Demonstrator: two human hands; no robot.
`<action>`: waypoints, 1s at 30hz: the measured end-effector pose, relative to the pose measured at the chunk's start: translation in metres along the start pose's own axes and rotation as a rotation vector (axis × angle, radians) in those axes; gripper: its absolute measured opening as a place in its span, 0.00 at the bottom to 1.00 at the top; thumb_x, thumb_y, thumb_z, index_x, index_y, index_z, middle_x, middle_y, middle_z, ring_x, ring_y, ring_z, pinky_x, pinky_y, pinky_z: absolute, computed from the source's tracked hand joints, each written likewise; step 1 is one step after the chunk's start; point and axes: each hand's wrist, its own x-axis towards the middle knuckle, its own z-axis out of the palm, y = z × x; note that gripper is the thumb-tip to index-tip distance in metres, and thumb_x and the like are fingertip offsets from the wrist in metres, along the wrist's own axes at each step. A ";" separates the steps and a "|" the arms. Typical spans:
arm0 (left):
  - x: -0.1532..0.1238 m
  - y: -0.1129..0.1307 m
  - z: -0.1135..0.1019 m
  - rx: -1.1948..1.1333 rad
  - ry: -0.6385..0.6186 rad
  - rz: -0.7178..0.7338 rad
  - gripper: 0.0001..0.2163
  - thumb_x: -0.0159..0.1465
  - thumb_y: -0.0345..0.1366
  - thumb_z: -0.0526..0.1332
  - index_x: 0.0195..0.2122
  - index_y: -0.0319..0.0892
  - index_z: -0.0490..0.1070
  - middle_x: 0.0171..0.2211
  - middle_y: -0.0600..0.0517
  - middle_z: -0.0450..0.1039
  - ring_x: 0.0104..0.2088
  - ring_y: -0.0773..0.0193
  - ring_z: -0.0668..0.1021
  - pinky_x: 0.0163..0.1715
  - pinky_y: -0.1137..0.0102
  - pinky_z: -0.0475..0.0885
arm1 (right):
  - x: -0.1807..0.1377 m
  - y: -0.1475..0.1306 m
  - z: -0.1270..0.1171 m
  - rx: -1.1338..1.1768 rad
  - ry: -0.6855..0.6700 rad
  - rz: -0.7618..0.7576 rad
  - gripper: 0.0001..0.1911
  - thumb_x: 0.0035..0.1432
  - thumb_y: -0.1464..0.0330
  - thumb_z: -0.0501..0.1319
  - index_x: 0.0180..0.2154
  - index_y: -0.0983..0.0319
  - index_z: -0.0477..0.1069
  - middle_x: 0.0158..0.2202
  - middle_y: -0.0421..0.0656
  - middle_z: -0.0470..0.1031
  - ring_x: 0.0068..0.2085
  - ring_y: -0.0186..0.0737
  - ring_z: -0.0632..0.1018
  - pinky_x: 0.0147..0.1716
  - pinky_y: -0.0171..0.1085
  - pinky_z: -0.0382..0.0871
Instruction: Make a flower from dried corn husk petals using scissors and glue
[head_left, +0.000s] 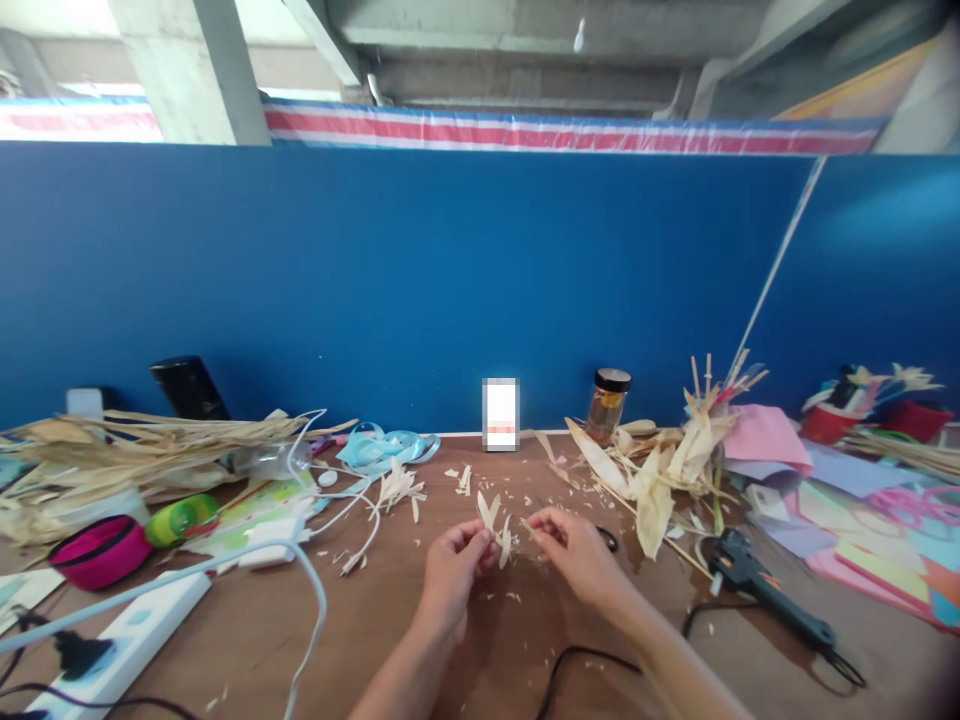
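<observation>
My left hand (454, 572) pinches a small cluster of pale dried husk petals (495, 525) above the brown table (517, 640). My right hand (576, 555) is closed beside it, its fingertips pinching another thin husk strip (534, 523) next to the cluster. Both hands are near the middle of the table, close together. Small husk scraps (466, 478) lie scattered just beyond them.
A black glue gun (757, 583) lies right of my hands, near a pile of husk pieces (660, 470) and coloured paper (847, 510). A jar (609, 403) stands at the blue partition. Left: long dried husks (135, 450), a white power strip (127, 640), a pink pouch (101, 550), blue ribbon (386, 447).
</observation>
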 end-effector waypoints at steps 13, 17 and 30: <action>-0.006 -0.009 0.007 0.050 0.026 -0.029 0.12 0.44 0.37 0.67 0.28 0.37 0.74 0.20 0.54 0.71 0.20 0.72 0.70 0.24 0.76 0.66 | -0.013 0.010 0.051 0.623 0.048 0.166 0.14 0.47 0.59 0.62 0.28 0.62 0.64 0.24 0.36 0.68 0.25 0.32 0.70 0.25 0.30 0.63; -0.005 -0.009 0.006 0.057 0.023 -0.047 0.12 0.44 0.38 0.67 0.29 0.37 0.74 0.21 0.54 0.71 0.21 0.72 0.69 0.24 0.76 0.65 | -0.012 0.011 0.050 0.605 0.065 0.171 0.13 0.47 0.60 0.61 0.29 0.62 0.63 0.22 0.35 0.65 0.23 0.30 0.67 0.23 0.29 0.61; -0.003 -0.016 0.004 0.037 0.024 0.030 0.10 0.47 0.37 0.65 0.29 0.36 0.71 0.21 0.54 0.71 0.21 0.71 0.71 0.24 0.76 0.66 | -0.021 0.013 0.055 0.279 0.042 -0.032 0.05 0.54 0.67 0.54 0.30 0.62 0.66 0.25 0.38 0.69 0.27 0.34 0.70 0.28 0.32 0.63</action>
